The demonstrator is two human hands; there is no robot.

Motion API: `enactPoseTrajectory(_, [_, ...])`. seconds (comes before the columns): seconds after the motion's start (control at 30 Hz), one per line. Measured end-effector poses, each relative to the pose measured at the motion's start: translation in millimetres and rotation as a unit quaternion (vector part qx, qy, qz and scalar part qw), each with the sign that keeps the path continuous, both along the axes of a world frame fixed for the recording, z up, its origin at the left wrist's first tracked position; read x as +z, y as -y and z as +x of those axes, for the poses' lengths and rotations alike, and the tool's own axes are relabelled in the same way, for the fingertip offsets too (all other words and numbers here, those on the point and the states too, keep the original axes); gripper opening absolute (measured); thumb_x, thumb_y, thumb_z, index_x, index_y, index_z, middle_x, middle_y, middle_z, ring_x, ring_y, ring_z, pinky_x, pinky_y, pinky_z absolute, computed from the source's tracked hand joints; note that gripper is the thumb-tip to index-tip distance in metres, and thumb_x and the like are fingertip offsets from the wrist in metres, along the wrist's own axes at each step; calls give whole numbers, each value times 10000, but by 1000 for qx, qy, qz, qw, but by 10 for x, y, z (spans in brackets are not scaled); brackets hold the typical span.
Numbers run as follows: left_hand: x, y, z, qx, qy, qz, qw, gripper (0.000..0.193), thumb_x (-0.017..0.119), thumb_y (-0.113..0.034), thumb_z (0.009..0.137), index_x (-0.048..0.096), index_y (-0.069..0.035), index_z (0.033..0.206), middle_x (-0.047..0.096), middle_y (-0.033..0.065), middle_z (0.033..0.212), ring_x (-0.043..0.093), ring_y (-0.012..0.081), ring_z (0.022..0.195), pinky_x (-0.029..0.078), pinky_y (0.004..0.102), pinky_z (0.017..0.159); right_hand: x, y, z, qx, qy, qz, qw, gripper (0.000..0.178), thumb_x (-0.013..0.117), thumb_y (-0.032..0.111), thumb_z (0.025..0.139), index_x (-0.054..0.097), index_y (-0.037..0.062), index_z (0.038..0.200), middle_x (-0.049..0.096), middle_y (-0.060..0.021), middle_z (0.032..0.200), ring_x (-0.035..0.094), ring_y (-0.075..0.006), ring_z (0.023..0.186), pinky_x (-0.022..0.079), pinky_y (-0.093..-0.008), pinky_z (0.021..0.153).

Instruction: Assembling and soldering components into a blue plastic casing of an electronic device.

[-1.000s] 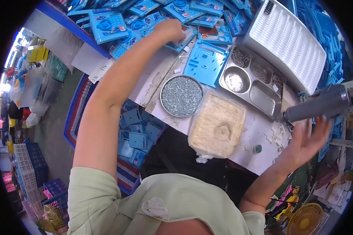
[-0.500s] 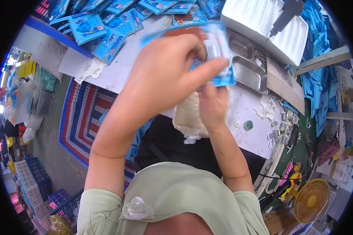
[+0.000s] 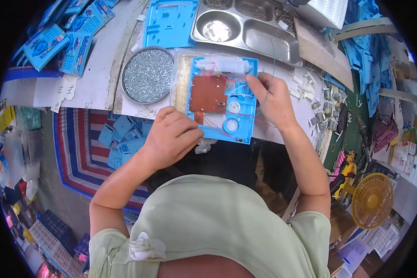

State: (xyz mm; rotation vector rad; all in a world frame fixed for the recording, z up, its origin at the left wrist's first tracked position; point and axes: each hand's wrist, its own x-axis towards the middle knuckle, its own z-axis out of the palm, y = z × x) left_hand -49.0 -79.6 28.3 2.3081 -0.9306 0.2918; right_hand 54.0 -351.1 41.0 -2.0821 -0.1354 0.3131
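A blue plastic casing half [image 3: 246, 134] lies open side up in front of me. Inside it are a brown circuit board [image 3: 207, 94], a translucent white tube-like part [image 3: 227, 65], two round white parts and thin red wires. My left hand [image 3: 173, 136] grips the casing's near left corner, fingers curled over the rim. At its right edge my right hand [image 3: 274, 98] pinches with thumb and forefinger where thin wires [image 3: 240, 77] reach the fingertips. Its other fingers are curled and partly hidden. Under the casing is a cream, plastic-wrapped pad [image 3: 181, 83].
A round dish of small metal screws [image 3: 148, 76] stands left of the casing. Beyond are another blue casing piece [image 3: 170, 25] and a steel compartment tray [image 3: 245, 36]. White plastic bits and small metal parts [image 3: 326, 111] lie at right. Finished-looking blue toy panels [image 3: 46, 44] pile up far left.
The casing was raised and blurred, with both hands at it; now it rests lower on the pad, inside facing up. My left hand has moved down to its near left corner. The view has shifted.
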Motion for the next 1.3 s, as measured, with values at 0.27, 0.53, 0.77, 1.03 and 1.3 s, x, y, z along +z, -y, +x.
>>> enactPoseTrajectory(0.27, [12,-134,211,-32,-38,18,999,180,791,-87,762,679,-95,902,628,26,897,602,244,865,457,409,817,-82,-113,298,110,103,-206,967,515,700,497,902,677,11,734,642,-176,628,634,-369,620,487,-460,599])
enactPoseTrajectory(0.53, [325,-28,254,-36,-108,133,984,127,717,-71,765,590,-78,760,583,72,800,598,269,818,461,405,726,239,-1,-149,98,-103,-149,979,778,882,546,678,562,26,1160,710,-152,721,713,-274,656,549,-365,655])
enactPoseTrajectory(0.77, [431,28,298,-42,-137,206,968,101,718,-90,776,620,-70,794,619,79,842,621,279,859,481,412,768,304,-43,-660,106,-36,-139,984,665,762,126,829,424,90,1401,716,-103,752,693,-319,627,521,-414,587])
enactPoseTrajectory(1.03, [175,386,190,6,-72,13,997,266,787,-176,755,651,-82,964,596,51,904,615,275,865,460,429,807,522,-86,-1042,196,-175,48,964,754,700,25,825,350,80,1490,755,-90,906,673,-218,589,522,-346,574])
enactPoseTrajectory(1.3, [-123,198,-39,-73,6,-51,996,298,758,-134,773,704,-87,1063,631,41,920,631,228,813,475,383,713,115,-203,-502,238,326,-109,908,299,773,124,798,723,107,1092,654,-45,920,595,-244,787,475,-378,746])
